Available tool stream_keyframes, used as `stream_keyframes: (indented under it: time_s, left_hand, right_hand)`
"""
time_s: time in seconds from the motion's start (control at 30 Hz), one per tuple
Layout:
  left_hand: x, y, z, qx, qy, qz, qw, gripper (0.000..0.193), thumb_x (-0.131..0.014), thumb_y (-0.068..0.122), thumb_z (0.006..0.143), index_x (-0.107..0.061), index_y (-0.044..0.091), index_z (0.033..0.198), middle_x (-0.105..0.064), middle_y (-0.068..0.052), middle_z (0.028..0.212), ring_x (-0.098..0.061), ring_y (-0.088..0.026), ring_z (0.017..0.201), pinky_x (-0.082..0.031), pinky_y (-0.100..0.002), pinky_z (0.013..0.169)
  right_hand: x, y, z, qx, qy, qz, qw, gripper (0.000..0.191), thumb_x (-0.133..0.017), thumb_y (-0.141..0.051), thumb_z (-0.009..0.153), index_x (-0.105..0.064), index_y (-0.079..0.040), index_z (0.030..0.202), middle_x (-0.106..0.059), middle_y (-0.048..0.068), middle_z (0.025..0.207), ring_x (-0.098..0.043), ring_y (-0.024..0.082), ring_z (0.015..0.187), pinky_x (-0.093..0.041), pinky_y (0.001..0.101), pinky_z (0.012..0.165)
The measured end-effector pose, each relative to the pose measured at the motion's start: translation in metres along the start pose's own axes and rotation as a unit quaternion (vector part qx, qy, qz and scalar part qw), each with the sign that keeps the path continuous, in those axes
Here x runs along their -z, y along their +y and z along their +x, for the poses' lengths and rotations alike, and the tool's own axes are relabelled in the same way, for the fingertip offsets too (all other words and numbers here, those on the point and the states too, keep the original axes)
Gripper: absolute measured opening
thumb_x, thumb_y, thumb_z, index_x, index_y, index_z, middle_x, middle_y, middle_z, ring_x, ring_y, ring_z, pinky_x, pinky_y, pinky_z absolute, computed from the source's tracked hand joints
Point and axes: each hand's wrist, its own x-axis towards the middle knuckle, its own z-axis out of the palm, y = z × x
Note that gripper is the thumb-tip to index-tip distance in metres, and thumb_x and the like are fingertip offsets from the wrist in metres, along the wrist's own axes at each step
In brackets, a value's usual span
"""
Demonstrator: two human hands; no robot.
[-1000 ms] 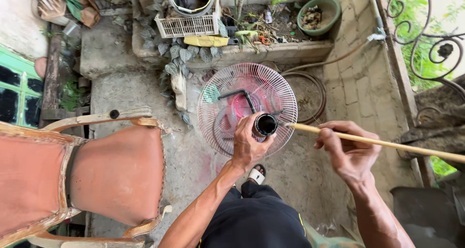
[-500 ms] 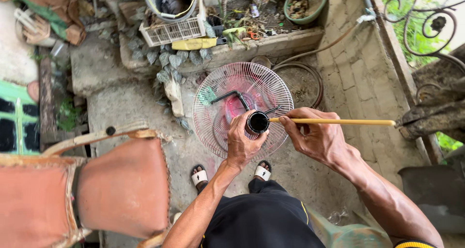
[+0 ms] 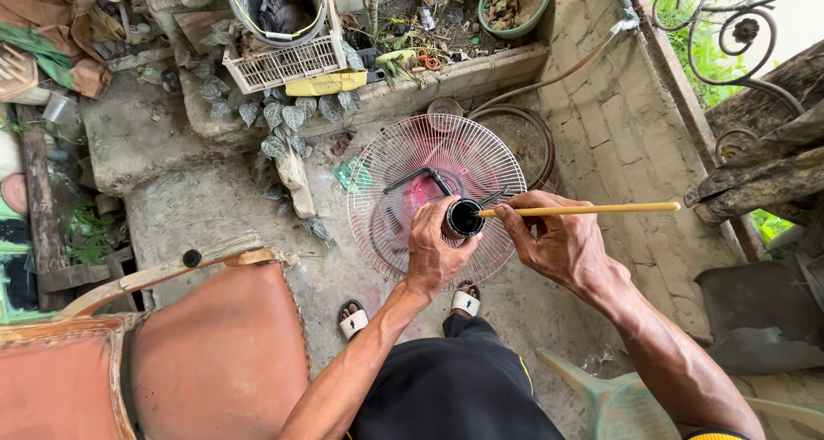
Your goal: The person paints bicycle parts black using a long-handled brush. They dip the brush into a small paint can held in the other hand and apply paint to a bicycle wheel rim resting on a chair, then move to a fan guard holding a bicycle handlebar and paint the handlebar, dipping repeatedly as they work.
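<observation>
My left hand (image 3: 435, 251) grips a small round can (image 3: 463, 218) with dark liquid inside, held upright over the floor. My right hand (image 3: 560, 238) holds a thin wooden stick (image 3: 592, 208) that points left, and its tip dips into the can's mouth. Below both hands a round wire fan guard (image 3: 403, 161) lies flat on the concrete, with pink paint stains on the floor under its middle. My feet in white sandals (image 3: 354, 318) stand at the guard's near edge.
An orange-brown padded chair (image 3: 172, 354) fills the lower left. A white plastic crate (image 3: 287, 62) with a grey bucket sits on a ledge at the back, next to a green pot (image 3: 515, 11). A coiled hose (image 3: 528, 122) lies behind the guard. A green plastic chair (image 3: 618, 401) stands at lower right.
My right hand has slid along the stick toward the can, and the stick's tip has gone into the can. The view has tilted so my feet show more.
</observation>
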Motion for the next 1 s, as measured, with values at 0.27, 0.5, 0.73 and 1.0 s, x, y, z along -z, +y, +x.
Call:
stream_keyframes:
  time_s: [0.27, 0.5, 0.73, 1.0]
  left_hand:
    - [0.005, -0.007, 0.004, 0.010, -0.009, 0.002, 1.000, 0.061, -0.087, 0.019, 0.075, -0.060, 0.003, 0.128, -0.070, -0.013, 0.114, -0.066, -0.030, 0.109, -0.048, -0.046, 0.103]
    - [0.006, -0.013, 0.007, 0.039, -0.008, -0.010, 0.999, 0.060, -0.087, 0.020, 0.075, -0.061, 0.004, 0.127, -0.071, -0.011, 0.110, -0.067, -0.027, 0.106, -0.051, -0.044, 0.100]
    - [0.009, -0.028, 0.012, 0.074, 0.016, 0.001, 0.997, 0.060, -0.087, 0.023, 0.077, -0.062, 0.004, 0.127, -0.071, -0.012, 0.111, -0.070, -0.027, 0.105, -0.058, -0.040, 0.094]
    - [0.016, -0.034, 0.002, 0.126, 0.035, -0.005, 0.991, 0.062, -0.090, 0.021, 0.073, -0.063, 0.002, 0.126, -0.073, -0.013, 0.113, -0.073, -0.027, 0.103, -0.058, -0.040, 0.091]
  right_hand:
    - [-0.003, -0.001, 0.004, 0.017, 0.023, 0.012, 1.000, 0.016, -0.077, -0.018, 0.094, -0.076, -0.002, 0.096, -0.064, 0.002, 0.060, -0.052, 0.007, 0.047, -0.040, 0.0258, 0.041]
    - [-0.001, 0.010, -0.001, -0.024, 0.042, 0.040, 0.998, 0.017, -0.075, -0.017, 0.096, -0.076, 0.000, 0.096, -0.065, 0.004, 0.059, -0.055, 0.008, 0.048, -0.042, 0.0252, 0.042]
    - [-0.014, 0.040, -0.018, -0.126, 0.092, 0.181, 0.971, 0.020, -0.070, -0.017, 0.101, -0.073, 0.003, 0.100, -0.073, 0.006, 0.073, -0.070, 0.010, 0.062, -0.055, 0.0215, 0.052]
    - [-0.056, 0.110, -0.058, -0.217, 0.187, 0.385, 0.877, 0.020, -0.066, -0.012, 0.103, -0.073, 0.003, 0.115, -0.076, 0.010, 0.090, -0.071, 0.013, 0.070, -0.051, 0.0208, 0.054]
